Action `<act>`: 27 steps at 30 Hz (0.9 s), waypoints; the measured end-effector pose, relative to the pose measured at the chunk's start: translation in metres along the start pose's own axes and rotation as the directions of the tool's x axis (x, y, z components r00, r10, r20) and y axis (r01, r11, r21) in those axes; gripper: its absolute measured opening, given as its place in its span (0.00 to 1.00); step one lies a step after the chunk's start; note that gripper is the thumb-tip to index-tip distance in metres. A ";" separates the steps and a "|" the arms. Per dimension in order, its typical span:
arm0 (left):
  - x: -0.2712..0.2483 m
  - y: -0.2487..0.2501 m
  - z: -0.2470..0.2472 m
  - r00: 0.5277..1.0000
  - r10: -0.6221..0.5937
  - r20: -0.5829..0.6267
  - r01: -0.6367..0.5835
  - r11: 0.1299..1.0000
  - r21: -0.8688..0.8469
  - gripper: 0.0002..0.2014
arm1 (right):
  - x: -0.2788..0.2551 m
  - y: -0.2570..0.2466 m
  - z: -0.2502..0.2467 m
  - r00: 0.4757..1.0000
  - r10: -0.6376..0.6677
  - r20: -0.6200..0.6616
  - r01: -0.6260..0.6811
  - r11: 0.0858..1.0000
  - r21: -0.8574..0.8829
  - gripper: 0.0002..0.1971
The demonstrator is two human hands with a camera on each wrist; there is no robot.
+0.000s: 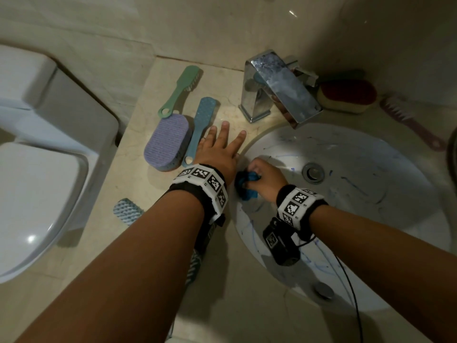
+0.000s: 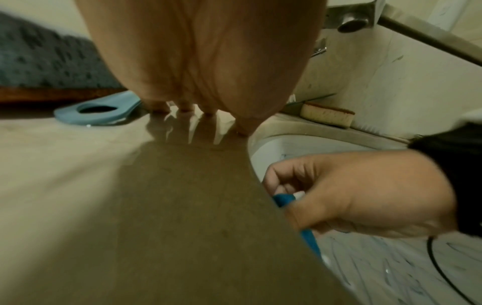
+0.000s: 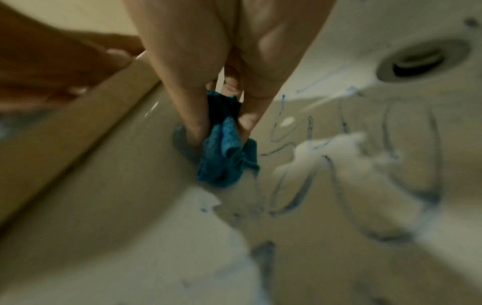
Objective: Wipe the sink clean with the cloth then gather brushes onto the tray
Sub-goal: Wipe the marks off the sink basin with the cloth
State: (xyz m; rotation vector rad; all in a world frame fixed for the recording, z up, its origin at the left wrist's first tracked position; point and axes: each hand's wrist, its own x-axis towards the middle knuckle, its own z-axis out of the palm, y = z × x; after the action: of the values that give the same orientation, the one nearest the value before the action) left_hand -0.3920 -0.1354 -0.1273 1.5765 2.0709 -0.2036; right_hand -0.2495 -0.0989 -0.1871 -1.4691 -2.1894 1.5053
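Right wrist view shows the soft, limp blue cloth [image 3: 227, 152], best kept bunched in a wad, pressed against the marked sink [image 3: 339, 185] wall beside the rim by the right hand [image 3: 221, 86] clamped round it, while the left hand [image 1: 217, 149] lies flat, fingers spread, on the desk [image 1: 153, 194].

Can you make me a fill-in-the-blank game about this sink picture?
1. The right hand grips a ____ cloth.
2. The left hand rests flat on the ____.
3. The sink has blue ____ on it.
4. The purple brush lies beside the ____ hand.

Missing words: blue; counter; marks; left
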 end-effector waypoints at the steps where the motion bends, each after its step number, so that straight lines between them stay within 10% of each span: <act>1: 0.000 0.000 0.001 1.000 0.003 -0.005 -0.003 1.000 -0.005 0.27 | -0.003 0.000 0.000 0.997 -0.018 0.074 0.025 0.996 -0.090 0.13; 5: 0.000 0.000 0.003 1.000 0.001 -0.010 -0.001 1.000 -0.029 0.27 | -0.015 0.005 0.001 0.966 -0.011 0.260 0.087 0.955 -0.282 0.14; 27: -0.055 -0.018 0.006 0.986 0.085 0.147 -0.089 0.996 0.026 0.46 | -0.018 0.006 0.010 0.997 -0.004 0.072 0.004 1.000 0.004 0.12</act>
State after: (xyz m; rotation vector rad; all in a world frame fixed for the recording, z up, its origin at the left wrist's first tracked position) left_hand -0.3965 -0.1899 -0.1090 1.6173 1.8922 -0.3130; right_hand -0.2420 -0.1191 -0.1892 -1.4299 -2.2269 1.5840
